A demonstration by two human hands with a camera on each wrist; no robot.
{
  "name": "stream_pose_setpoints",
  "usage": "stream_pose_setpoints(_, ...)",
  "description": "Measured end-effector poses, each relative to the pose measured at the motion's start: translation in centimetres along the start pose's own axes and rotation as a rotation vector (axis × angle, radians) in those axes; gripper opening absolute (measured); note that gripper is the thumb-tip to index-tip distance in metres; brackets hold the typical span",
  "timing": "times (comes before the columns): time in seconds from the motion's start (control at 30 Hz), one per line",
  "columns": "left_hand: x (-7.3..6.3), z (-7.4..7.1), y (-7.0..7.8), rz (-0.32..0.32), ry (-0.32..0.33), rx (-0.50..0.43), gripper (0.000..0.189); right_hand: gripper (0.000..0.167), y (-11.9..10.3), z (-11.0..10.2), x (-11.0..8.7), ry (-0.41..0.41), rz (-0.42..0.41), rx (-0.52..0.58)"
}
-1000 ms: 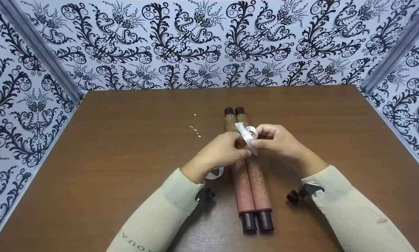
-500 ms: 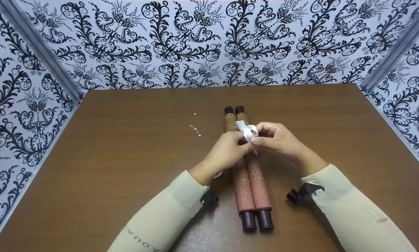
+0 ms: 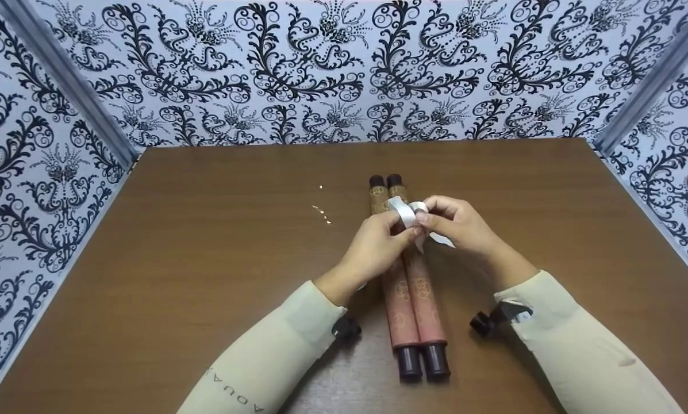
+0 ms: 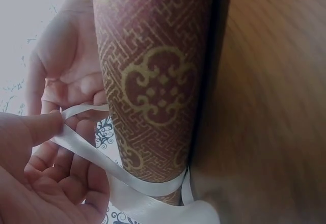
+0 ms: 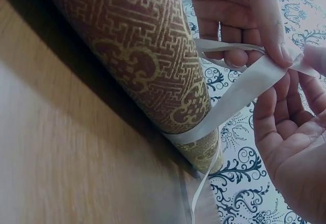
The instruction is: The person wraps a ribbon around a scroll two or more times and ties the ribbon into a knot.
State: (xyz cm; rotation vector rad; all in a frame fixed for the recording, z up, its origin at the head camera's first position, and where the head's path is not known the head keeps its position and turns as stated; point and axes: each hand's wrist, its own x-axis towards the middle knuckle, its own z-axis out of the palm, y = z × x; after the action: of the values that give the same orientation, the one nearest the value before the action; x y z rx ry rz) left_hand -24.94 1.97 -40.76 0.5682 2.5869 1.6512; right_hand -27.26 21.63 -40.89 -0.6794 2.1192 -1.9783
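Two rolled scrolls, the left one (image 3: 399,302) and the right one (image 3: 425,302), lie side by side, covered in red-to-gold patterned cloth with dark end knobs. A white ribbon (image 3: 404,211) is looped round them towards their far ends. Above the scrolls, my left hand (image 3: 372,244) pinches the ribbon between thumb and fingers. Opposite it, my right hand (image 3: 464,227) pinches a small loop of the same ribbon, the fingertips of both hands nearly meeting. In the right wrist view the ribbon (image 5: 239,94) runs taut from the patterned roll up to the fingers.
Small white specks (image 3: 322,214) lie on the brown wooden table (image 3: 223,241) left of the scrolls. Black-and-white patterned walls (image 3: 344,75) stand behind the table and at both sides. A dark wrist camera (image 3: 484,323) juts from the right sleeve.
My left hand has moved right and slightly away from me, closer to my right hand. The ribbon loop has become smaller, and a ribbon tail now shows below my right hand.
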Motion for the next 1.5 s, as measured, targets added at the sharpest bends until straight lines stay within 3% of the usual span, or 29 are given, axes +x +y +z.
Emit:
stream_pose_setpoints(0.23,0.2,0.0,0.0,-0.001,-0.007,0.016,0.017,0.018,-0.1,0.3,0.0,0.064,0.027,0.173)
stream_pose_setpoints(0.4,0.2,-0.2,0.0,-0.017,-0.007,0.025,0.016,0.018,-0.5,0.0,0.0,0.061,0.03,0.317)
stream_pose_setpoints(0.7,0.2,-0.3,0.1,-0.036,-0.008,0.017,0.015,0.021,-1.6,-1.2,0.0,0.083,-0.042,0.466)
stream_pose_setpoints(1.0,0.3,0.0,-0.2,0.006,0.022,0.038,0.015,0.02,-2.7,-2.4,-0.2,0.072,-0.092,0.698)
stream_pose_setpoints(1.5,0.2,-0.1,-0.2,-0.034,-0.012,0.009,0.015,0.022,-4.7,-4.5,-0.8,0.11,-0.136,0.829)
